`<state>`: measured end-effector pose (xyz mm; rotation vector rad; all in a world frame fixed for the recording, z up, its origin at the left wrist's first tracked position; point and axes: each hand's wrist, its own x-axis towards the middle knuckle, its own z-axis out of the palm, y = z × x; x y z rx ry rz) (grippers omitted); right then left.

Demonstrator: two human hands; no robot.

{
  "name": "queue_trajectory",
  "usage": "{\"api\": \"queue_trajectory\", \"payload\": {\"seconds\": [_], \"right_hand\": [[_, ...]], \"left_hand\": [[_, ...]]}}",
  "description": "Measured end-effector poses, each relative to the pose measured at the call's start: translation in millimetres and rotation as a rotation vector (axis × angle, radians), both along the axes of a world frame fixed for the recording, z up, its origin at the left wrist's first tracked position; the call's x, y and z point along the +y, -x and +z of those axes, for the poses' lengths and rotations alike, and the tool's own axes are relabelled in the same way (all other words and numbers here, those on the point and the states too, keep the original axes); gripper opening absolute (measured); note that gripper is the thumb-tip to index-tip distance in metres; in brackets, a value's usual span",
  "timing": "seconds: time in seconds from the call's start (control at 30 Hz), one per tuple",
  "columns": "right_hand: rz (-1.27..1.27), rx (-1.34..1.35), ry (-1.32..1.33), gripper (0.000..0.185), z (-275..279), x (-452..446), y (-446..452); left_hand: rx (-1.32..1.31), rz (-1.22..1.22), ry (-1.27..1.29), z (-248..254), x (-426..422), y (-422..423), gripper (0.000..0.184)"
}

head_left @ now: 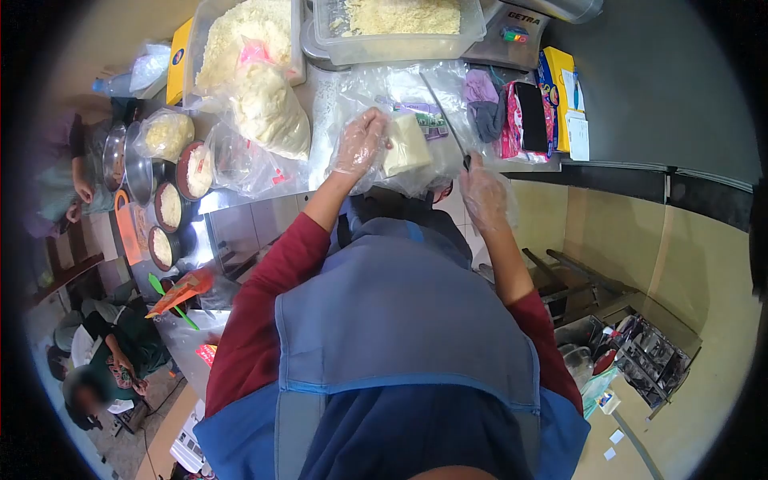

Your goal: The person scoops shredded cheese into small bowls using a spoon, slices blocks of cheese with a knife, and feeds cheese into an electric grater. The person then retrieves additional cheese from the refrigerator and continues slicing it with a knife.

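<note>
A pale, blocky piece (407, 145) lies on clear plastic near the table's front edge. My left hand (362, 142), in a clear plastic glove, rests against its left side with the fingers bent; whether it grips anything is unclear. In my gloved right hand (482, 192) is the dark handle of a long knife (442, 110), whose blade points up and left, to the right of the block. Behind the block is a purple and green printed wrapper (422, 120).
Tubs of pale crumbs (344, 52) stand at the back, beside a tied dough-filled bag (270, 112). To the right are a dark phone (530, 118), cloths and yellow boxes (563, 100). Bowls (169, 206) line the left counter; people (104, 352) are at far left.
</note>
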<state>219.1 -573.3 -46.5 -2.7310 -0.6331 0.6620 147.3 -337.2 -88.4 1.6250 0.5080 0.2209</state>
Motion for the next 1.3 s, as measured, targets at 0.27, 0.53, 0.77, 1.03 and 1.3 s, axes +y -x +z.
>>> {"api": "queue_trajectory", "payload": {"seconds": [0.27,0.53,0.77,1.03,1.3], "right_hand": [[0.129,-0.381,-0.146,0.055,-94,23,-29],[0.365,-0.137,-0.705,0.023,-7,81,-16],[0.564,-0.163,-0.501,0.022,0,73,-14],[0.434,-0.026,-0.558,0.017,-28,46,-6],[0.280,0.165,-0.493,0.014,-58,13,12]], "left_hand": [[0.047,0.127,-0.341,17,-12,-7,0.025],[-0.106,0.129,-0.408,29,-20,-10,0.020],[-0.187,0.183,-0.604,19,-6,-19,0.021],[-0.062,0.328,-0.634,-41,33,-11,0.015],[0.151,0.348,-0.811,-40,51,-22,0.015]]}}
